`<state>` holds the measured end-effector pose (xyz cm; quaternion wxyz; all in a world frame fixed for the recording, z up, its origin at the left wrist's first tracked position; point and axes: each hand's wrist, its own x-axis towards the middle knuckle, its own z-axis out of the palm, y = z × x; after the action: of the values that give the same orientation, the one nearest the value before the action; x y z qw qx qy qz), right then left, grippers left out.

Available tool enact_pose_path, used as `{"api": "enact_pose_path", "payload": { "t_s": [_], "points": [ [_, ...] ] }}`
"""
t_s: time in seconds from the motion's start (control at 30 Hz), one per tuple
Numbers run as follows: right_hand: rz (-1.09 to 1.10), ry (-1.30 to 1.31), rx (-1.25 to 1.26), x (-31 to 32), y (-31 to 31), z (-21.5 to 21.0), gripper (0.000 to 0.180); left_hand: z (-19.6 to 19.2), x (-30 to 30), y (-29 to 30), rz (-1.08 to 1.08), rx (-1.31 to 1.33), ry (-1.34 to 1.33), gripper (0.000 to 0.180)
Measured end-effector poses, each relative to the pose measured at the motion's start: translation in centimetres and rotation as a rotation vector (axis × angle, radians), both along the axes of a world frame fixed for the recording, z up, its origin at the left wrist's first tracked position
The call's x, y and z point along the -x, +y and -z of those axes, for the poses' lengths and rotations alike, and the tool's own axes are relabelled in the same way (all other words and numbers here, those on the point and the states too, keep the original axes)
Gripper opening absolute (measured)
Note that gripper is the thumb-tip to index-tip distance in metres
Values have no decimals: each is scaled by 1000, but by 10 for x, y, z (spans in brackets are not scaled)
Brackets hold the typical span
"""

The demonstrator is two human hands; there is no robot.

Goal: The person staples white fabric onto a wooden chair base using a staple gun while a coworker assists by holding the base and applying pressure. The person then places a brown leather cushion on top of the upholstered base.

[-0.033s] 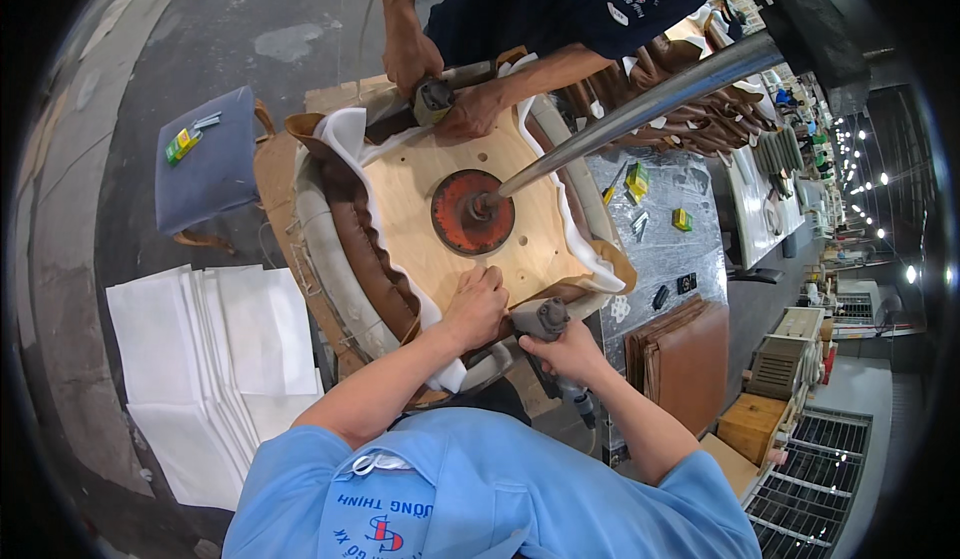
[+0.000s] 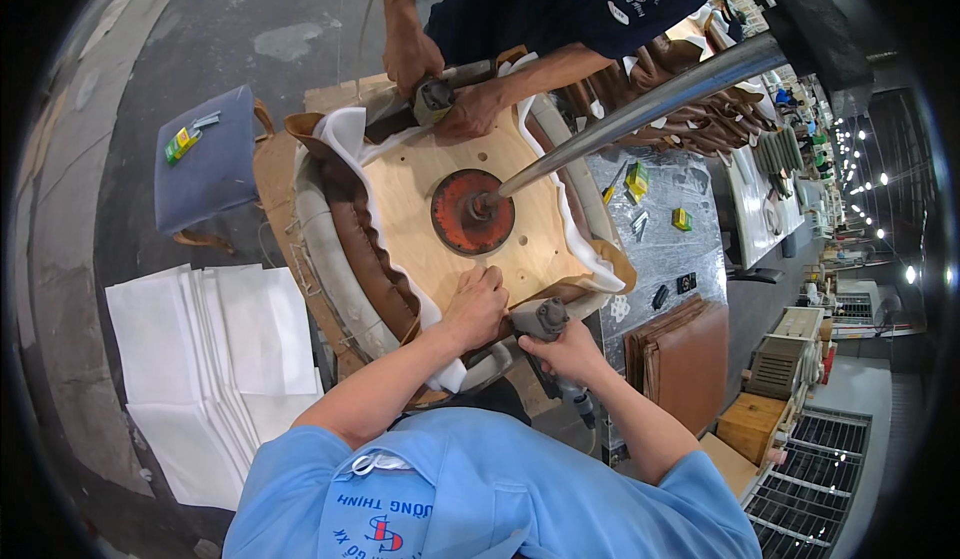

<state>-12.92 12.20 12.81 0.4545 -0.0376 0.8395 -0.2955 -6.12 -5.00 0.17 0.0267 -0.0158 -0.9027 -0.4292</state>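
A pale plywood seat board [image 2: 400, 194] lies under a round red press disc [image 2: 447, 221] on a slanting metal rod [image 2: 640, 99]. Brown leather [image 2: 352, 244] and white padding [image 2: 585, 249] stand up around its edges. At the near edge my left hand [image 2: 474, 311] is closed, its curled fingers on the leather and padding pulled over the board. Just right of it, my right hand [image 2: 575, 352] grips a grey air stapler [image 2: 540, 319], its nose by the near edge. Across the seat, a co-worker's hands [image 2: 415, 64] hold another stapler [image 2: 434, 99] at the far edge.
To the left are a blue cushioned stool [image 2: 208, 174] bearing a small box and staple strips, and stacked white sheets [image 2: 210, 369]. On the right, a wrapped table [image 2: 690, 184] carries small yellow-green boxes [image 2: 637, 183] and brown leather panels [image 2: 690, 359]. More brown covers [image 2: 650, 99] are piled behind.
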Motion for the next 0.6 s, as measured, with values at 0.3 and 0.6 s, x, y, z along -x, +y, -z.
{"api": "enact_pose_path", "payload": {
  "t_s": [0.3, 0.6],
  "points": [
    [-33, 39, -50, 9, -4, 4, 28, 5, 12, -6, -56, -52, 59, 10],
    [34, -17, 30, -2, 1, 2, 34, 3, -2, -35, -121, -115, 92, 9]
  ]
}}
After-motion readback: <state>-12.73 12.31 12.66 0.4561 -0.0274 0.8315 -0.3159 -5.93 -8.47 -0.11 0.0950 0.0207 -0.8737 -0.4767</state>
